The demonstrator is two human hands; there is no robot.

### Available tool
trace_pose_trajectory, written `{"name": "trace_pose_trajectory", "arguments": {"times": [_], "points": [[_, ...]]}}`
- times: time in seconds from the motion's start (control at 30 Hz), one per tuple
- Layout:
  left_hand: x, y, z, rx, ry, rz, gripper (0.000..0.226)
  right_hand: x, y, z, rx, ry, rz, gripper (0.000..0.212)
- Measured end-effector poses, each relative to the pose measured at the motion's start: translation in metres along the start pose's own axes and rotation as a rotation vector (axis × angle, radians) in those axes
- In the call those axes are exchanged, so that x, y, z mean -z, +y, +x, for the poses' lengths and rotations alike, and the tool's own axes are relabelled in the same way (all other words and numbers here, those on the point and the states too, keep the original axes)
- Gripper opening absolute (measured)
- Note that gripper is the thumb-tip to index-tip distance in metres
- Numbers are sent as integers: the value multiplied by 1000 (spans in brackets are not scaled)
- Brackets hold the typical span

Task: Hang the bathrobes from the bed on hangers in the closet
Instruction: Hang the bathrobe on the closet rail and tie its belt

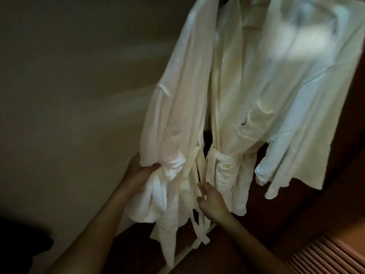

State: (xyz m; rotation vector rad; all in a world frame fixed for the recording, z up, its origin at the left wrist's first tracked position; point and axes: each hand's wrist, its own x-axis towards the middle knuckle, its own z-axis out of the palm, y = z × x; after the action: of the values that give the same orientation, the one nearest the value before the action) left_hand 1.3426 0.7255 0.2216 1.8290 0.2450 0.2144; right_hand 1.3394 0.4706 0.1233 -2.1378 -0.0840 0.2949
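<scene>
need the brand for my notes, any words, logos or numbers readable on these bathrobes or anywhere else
No text can be read.
The right bathrobe bears a small dark embroidered mark at its chest pocket: too small and blurred to read.

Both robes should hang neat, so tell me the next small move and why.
Probably close the right hand on the belt tails of the left robe and straighten them. They dangle loose beside that hand, while the right robe wears a tied belt at the waist; the left hand grips the left robe's cloth.
</scene>
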Motion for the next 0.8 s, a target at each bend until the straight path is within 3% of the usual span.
{"name": "trace_pose_trajectory", "arguments": {"times": [0.17, 0.33, 0.43, 0.63, 0.7, 0.8], "points": [[11, 3, -1, 60, -55, -70, 54, -22, 25, 27, -62, -170, -74, 64], [6, 11, -16, 40, -128, -92, 43, -47, 11, 43, -27, -239, 161, 94], [-1, 13, -26, 36, -152, -83, 40, -52, 15, 46, 2, -188, 257, 75], [-25, 8, -21, 4, -174, -31, 63, -1, 92, 17, -50, -152, 62, 27], [-43, 9, -17, -18, -206, 5, 53, 27, 126, -2, -74, -130, -80, 25], [-78, 8, -10, -30, -297, -1, 41, 67, 173, -37, -169, -53, -94, 48]]}}
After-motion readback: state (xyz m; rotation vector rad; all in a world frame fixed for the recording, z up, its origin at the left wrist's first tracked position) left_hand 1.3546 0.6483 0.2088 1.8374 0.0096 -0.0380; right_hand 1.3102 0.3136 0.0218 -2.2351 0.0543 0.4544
